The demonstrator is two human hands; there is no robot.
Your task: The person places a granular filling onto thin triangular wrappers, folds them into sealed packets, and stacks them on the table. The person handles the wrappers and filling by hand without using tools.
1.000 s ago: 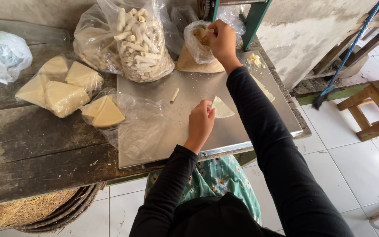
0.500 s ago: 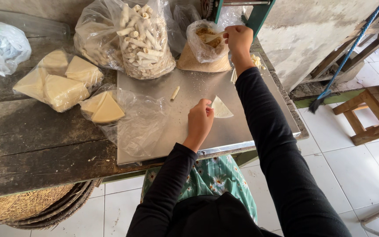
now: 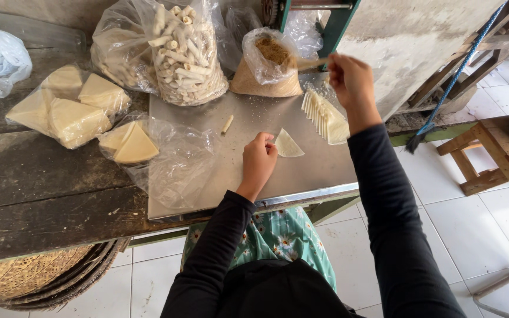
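left hand (image 3: 258, 160) touching wrapper (image 3: 288, 143); right hand (image 3: 351, 79) gripping spoon (image 3: 308, 63).

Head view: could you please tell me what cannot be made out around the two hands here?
- Right hand: motion-blurred; the thin utensil it holds toward the filling bag is smeared, its tip unclear.
- Left hand: seen from the back, so its fingertips on the wrapper are hidden.
- Bag of rolls: top cut off by the frame edge.

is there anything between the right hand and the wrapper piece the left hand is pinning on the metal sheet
Nothing visible blocks it. The right hand is raised beside the filling bag; bare metal sheet lies between it and the wrapper piece. The fanned wrapper stack sits just right of that line.
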